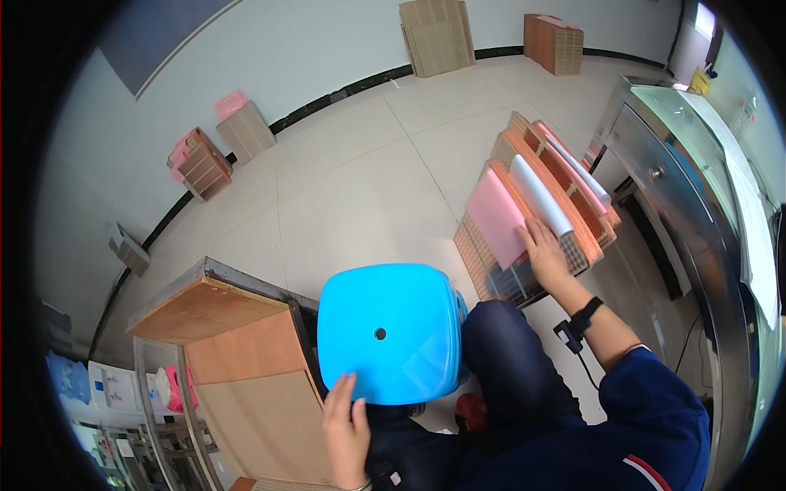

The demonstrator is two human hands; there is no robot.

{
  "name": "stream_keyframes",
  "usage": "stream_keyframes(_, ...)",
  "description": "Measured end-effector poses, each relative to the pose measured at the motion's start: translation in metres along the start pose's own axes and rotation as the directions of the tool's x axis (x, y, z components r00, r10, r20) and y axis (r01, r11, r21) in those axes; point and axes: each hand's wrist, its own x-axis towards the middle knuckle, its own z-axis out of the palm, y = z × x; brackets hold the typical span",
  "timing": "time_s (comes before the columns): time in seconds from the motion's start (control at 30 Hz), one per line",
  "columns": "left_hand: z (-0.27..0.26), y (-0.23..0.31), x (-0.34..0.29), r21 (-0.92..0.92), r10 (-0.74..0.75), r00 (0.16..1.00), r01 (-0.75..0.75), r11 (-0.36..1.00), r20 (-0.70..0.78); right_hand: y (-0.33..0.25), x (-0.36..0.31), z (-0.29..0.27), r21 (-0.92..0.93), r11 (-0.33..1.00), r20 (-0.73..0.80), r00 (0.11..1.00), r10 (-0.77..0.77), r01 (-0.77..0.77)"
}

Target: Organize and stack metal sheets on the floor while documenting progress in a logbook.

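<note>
Navy sleeve (655, 401) was closest. Left hand (347, 427), loosely open, sat at the edge of a smooth, roundish blue stool (389, 307); right hand (547, 255), fingers spread, rested against a flat pink sheet (494, 214) in a gridded crate (472, 260).

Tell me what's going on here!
Someone's right hand is at the edge of a pink sheet, near a silver strip; I can't tell if it's gripping. The left hand is open at the near-left corner of a blue stool. A metal desk stands to the right.
</note>
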Motion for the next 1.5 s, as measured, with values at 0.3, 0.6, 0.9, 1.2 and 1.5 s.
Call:
stream_keyframes(0.3,0.059,0.011,0.007,0.163,0.024,0.874,-0.117,0.980,0.485,0.016,0.042,0.007,0.234,0.958,0.135,0.981,0.139,-0.168)
stream_keyframes(0.6,0.079,0.017,0.035,0.236,0.056,0.850,-0.207,0.949,0.524,0.067,0.070,-0.121,0.969,-0.039,0.220,0.786,0.577,-0.243)
stream_keyframes(0.9,0.087,0.008,0.067,-0.266,0.265,0.898,-0.175,0.948,0.352,0.020,0.022,-0.215,0.831,-0.250,0.541,0.827,0.151,-0.498)
stream_keyframes(1.2,0.068,0.065,0.023,-0.918,0.064,0.975,0.177,0.355,0.213,-0.035,-0.016,-0.210,0.772,-0.229,0.593,0.802,-0.076,-0.593)
stream_keyframes(1.5,0.057,0.066,0.002,-0.944,0.002,0.989,0.143,0.296,0.150,-0.045,-0.023,-0.220,0.815,-0.228,0.521,0.846,-0.110,-0.532)
